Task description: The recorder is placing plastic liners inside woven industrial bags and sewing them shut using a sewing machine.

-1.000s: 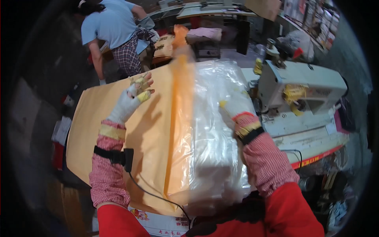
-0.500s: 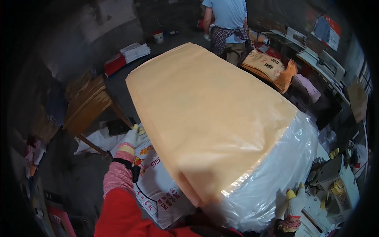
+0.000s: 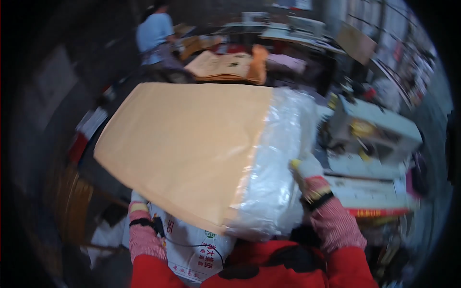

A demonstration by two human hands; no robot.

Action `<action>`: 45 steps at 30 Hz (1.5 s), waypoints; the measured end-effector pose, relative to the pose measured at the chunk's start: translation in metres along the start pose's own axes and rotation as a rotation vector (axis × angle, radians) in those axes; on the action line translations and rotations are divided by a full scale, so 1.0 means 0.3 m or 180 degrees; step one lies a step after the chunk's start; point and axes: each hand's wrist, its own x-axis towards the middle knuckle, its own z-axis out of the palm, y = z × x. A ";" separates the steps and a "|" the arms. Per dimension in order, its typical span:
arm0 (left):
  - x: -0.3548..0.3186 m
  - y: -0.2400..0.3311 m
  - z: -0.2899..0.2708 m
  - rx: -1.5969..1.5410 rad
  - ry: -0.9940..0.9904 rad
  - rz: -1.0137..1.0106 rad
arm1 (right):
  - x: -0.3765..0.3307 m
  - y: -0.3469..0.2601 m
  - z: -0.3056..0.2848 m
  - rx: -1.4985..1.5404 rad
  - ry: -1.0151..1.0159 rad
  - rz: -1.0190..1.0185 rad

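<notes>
A stack of large tan woven sacks (image 3: 187, 139) lies across the middle in front of me. Clear plastic liner (image 3: 269, 187) sticks out of its right end, crumpled and shiny. My left hand (image 3: 138, 198), in a white glove, is at the stack's near left edge; its fingers are hidden beneath the sacks. Against the right edge of the plastic is my right hand (image 3: 308, 168), in a white glove with yellow fingertips. Motion smears its fingers, so its grip is unclear. Below the stack, a white printed sack (image 3: 192, 245) hangs near my lap.
A pale sewing machine (image 3: 377, 127) stands on a white worktable (image 3: 360, 189) to the right. Beyond the stack lies a pile of printed orange sacks (image 3: 218, 65). A person in a blue shirt (image 3: 154, 36) is at the back left. A wooden table (image 3: 72, 206) stands at left.
My view has swung right, and the person now appears farther left. The stack lies more crosswise. My right hand has come from beside the worktable to the plastic's edge; my left hand is more hidden.
</notes>
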 end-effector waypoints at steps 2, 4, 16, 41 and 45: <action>-0.022 0.012 -0.108 0.0779 -0.0314 0.0013 | -0.003 -0.153 -0.038 -0.0487 0.0099 0.0932; 0.117 0.242 0.172 -0.0548 0.0185 -0.0490 | -0.001 -0.089 -0.114 -0.0745 0.0375 0.1306; -0.227 0.000 0.106 0.0501 0.0966 0.0898 | -0.033 -0.035 -0.098 -0.0509 0.0283 0.0374; -0.553 1.109 0.758 0.2062 -0.0248 0.2311 | -0.198 0.032 -0.136 -0.0669 0.0094 0.0333; -0.424 0.996 0.831 0.3051 0.0121 0.2336 | -0.212 0.163 -0.095 0.1172 0.0007 -0.0137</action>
